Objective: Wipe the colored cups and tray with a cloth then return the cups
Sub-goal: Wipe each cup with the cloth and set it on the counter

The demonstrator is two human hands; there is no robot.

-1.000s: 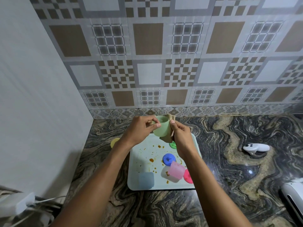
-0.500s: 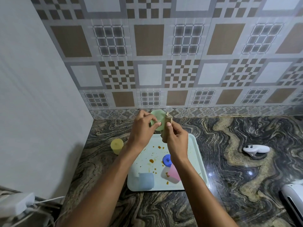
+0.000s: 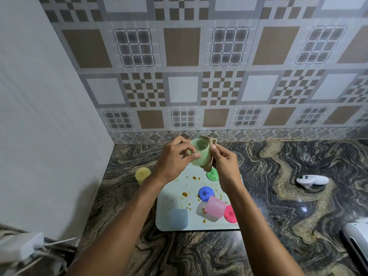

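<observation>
A white controller (image 3: 311, 180) lies on the marble counter (image 3: 298, 226).

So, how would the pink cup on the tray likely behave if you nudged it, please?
The pink cup lies on its side, so it would probably roll. It looks like thin translucent plastic, so likely light and quick to skid on the tray.
</observation>
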